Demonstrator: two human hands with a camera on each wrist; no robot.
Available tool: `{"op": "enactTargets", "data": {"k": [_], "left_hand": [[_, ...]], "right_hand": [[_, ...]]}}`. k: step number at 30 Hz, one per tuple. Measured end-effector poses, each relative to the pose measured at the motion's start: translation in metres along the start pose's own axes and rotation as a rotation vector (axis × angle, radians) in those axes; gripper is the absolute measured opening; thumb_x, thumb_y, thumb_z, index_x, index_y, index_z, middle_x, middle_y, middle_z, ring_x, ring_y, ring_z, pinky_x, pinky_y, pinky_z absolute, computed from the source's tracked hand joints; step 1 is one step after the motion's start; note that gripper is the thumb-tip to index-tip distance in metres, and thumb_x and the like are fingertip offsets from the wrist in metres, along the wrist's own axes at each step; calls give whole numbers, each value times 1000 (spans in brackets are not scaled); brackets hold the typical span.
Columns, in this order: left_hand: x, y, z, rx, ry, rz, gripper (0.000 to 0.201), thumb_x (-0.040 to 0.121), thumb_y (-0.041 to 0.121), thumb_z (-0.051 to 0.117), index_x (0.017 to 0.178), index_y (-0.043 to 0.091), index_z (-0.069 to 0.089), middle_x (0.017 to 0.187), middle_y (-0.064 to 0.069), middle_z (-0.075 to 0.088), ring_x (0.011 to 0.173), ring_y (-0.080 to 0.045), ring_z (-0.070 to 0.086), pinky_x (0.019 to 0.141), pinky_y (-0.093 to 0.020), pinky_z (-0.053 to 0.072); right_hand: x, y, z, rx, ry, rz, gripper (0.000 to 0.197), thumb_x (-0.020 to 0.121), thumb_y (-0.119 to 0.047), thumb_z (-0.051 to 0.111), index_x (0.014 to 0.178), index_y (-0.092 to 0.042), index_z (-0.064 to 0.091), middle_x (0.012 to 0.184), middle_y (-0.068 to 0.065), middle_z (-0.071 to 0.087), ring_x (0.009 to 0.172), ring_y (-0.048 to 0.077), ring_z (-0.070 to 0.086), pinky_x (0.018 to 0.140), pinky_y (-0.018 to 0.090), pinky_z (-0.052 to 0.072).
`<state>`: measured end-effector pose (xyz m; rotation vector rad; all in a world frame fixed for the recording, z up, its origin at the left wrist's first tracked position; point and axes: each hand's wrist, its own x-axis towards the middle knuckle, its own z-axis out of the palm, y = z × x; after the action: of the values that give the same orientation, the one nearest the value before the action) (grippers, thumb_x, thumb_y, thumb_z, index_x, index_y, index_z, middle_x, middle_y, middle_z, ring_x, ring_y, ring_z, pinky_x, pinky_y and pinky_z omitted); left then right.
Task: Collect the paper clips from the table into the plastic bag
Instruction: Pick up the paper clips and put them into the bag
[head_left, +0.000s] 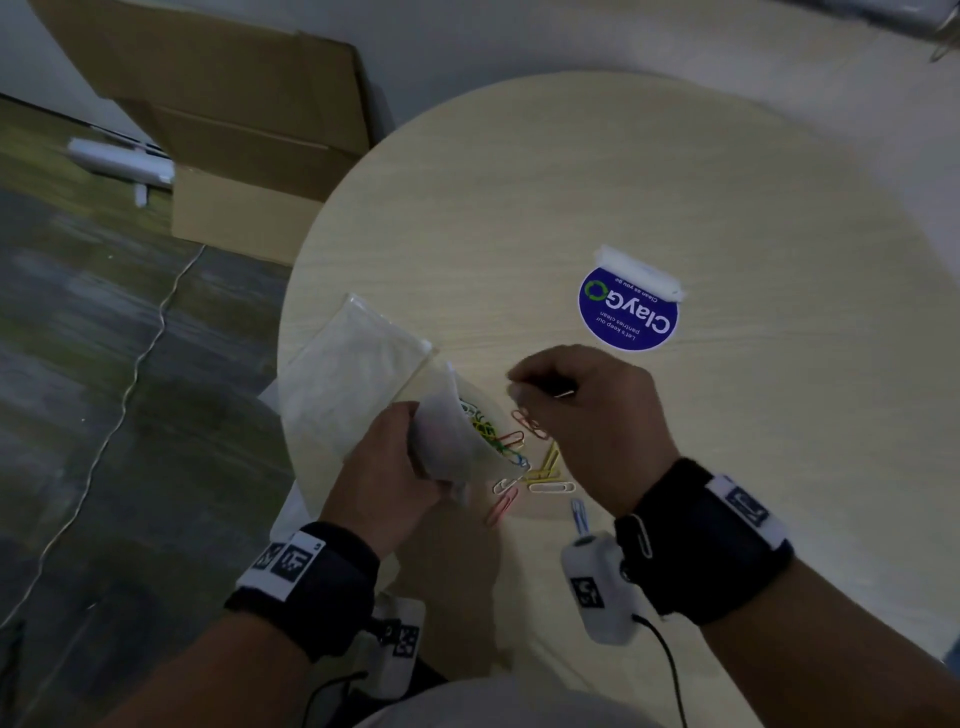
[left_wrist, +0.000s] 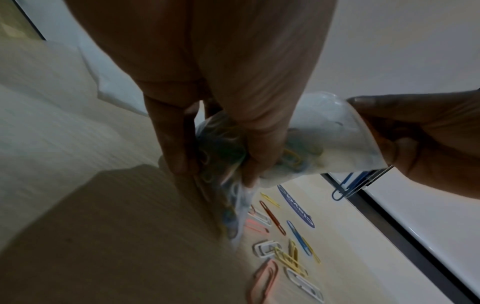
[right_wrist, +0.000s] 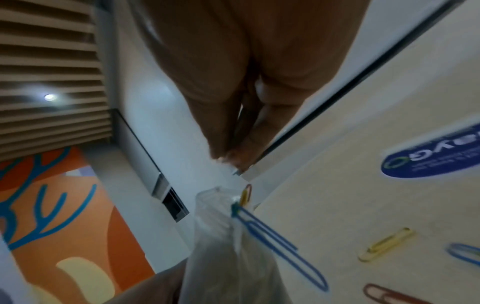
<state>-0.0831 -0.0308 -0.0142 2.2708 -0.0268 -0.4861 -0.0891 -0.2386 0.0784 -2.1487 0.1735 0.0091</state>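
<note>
My left hand (head_left: 395, 457) grips a small clear plastic bag (head_left: 447, 441) near the table's front left edge, mouth facing right. Several coloured paper clips show through the bag (left_wrist: 324, 127). My right hand (head_left: 524, 389) hovers just right of the bag's mouth, its fingertips (right_wrist: 228, 160) pinched together on something small and glinting that looks like a paper clip. Loose paper clips (head_left: 540, 467) in red, yellow, white and pink lie on the table between my hands. A blue clip (head_left: 579, 514) sits under my right wrist. I cannot tell whether it rests on the table.
The round pale wooden table (head_left: 623, 182) carries a blue round sticker (head_left: 628, 312) beyond my right hand. A larger flat clear packet (head_left: 353, 384) lies at the table's left edge behind the bag. Cardboard boxes (head_left: 234, 130) and a cable (head_left: 130, 389) are on the floor at left.
</note>
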Motion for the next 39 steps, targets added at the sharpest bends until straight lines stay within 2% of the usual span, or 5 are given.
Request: {"op": "enactTargets", "data": {"k": [6,11,16,25,39], "left_hand": [[-3,-2,-6,-32,-22,2,67,65,31,89,120,32,50,118,9,58,109,-12,58,91,-38,54],[-5,-17,-16,-12,-22,7,70,65,28,89,117,41,45,118,9,57,108,-16,60,87,-45,56],[-6,-16,-17,-39,-19,7,73,58,30,91,114,43,46,115,14,57,104,-12,61,82,-37,57],[-6,-9,-17,-68,-16,9,74,57,29,93,116,38,49,113,21,57,103,-4,61,83,-31,55],[-2,-9,-5,-7,-3,17,71,60,33,90,118,34,49,117,10,59,106,-12,61,86,-44,56]], "right_hand": [[25,38,-6,-118,-66,9,23,88,-22,63,109,-29,71,103,-18,68,89,-6,62,80,7,41],[38,106,14,-722,-473,-119,57,87,-50,41,135,-20,49,144,4,47,125,36,44,99,47,43],[-9,96,17,-823,-490,-145,83,64,-70,45,131,-22,50,137,6,48,118,32,43,90,44,47],[-38,118,30,-798,-361,-290,23,72,-10,65,94,-17,62,90,7,58,80,28,54,66,35,52],[-7,85,3,-412,-189,6,12,79,-21,67,91,-18,69,85,5,67,79,25,63,72,32,47]]}}
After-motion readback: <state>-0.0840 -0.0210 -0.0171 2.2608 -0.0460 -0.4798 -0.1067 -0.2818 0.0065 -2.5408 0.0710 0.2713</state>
